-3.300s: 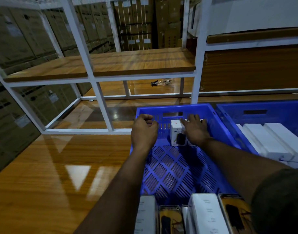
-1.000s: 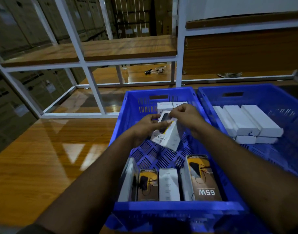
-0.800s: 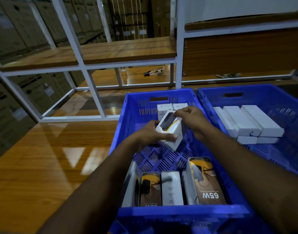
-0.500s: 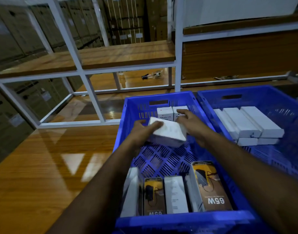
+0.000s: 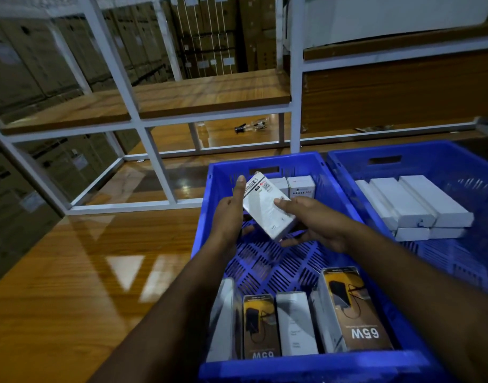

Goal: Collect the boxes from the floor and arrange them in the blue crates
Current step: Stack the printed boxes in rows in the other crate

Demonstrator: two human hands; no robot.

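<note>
A white box (image 5: 266, 210) with small print hangs tilted over the middle of the near blue crate (image 5: 267, 268). My left hand (image 5: 230, 214) grips its left side, thumb up along the edge. My right hand (image 5: 313, 222) holds it from the right, thumb on its face and fingers under it. Two small white boxes (image 5: 300, 186) stand against the crate's far wall. Several charger boxes (image 5: 298, 322), some marked 65W, lie along the near wall. The second blue crate (image 5: 381, 158) on the right holds stacked long white boxes (image 5: 414, 205).
The crates sit on a glossy wooden floor (image 5: 85, 272). A white metal rack (image 5: 154, 117) with wooden shelves stands just behind them. A small dark object (image 5: 249, 128) lies under the rack. Brown cartons (image 5: 21, 64) are stacked far left and behind.
Both hands have turned the white box so that its printed face shows, and it now stands more upright over the crate. Earlier my right hand set a small box at the far wall.
</note>
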